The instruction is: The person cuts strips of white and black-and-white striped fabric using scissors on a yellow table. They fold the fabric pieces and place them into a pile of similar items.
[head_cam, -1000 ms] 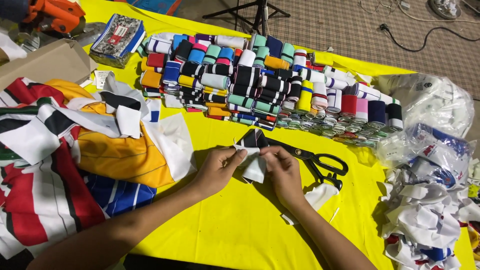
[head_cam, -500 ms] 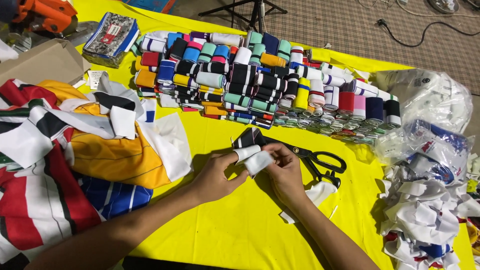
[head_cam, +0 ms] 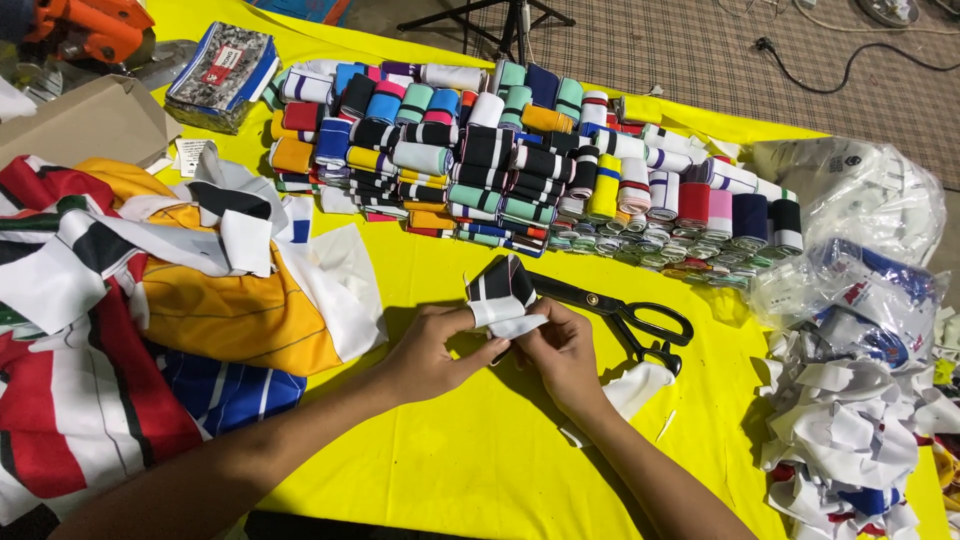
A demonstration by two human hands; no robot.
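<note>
Fabric strip point(head_cam: 503, 296), white with black stripes, was pinched between both hands just above the yellow table cover point(head_cam: 420, 450), near the middle of the work surface. The left hand point(head_cam: 432, 350) had its thumb and fingertips closed together on the strip's lower white edge from the left, and the right hand point(head_cam: 560, 352) gripped that same edge from the right, its fingers curled and pressed onto the cloth. The striped upper part of the strip stood up above the fingertips, folded into a small peak, while the white part lay between the two thumbs. Black scissors point(head_cam: 625, 315) rested on the cover just beyond the right hand, blades pointing toward the strip, handles away to the right. A scrap of white cloth point(head_cam: 640, 385) lay beside the right wrist. Farther back, rows of rolled, coloured fabric bands point(head_cam: 480, 160) were stacked together. A heap of striped and orange garments point(head_cam: 150, 300) lay to the left, and a pile of white offcuts point(head_cam: 850, 430) with plastic bags point(head_cam: 870, 200) sat to the right.
</note>
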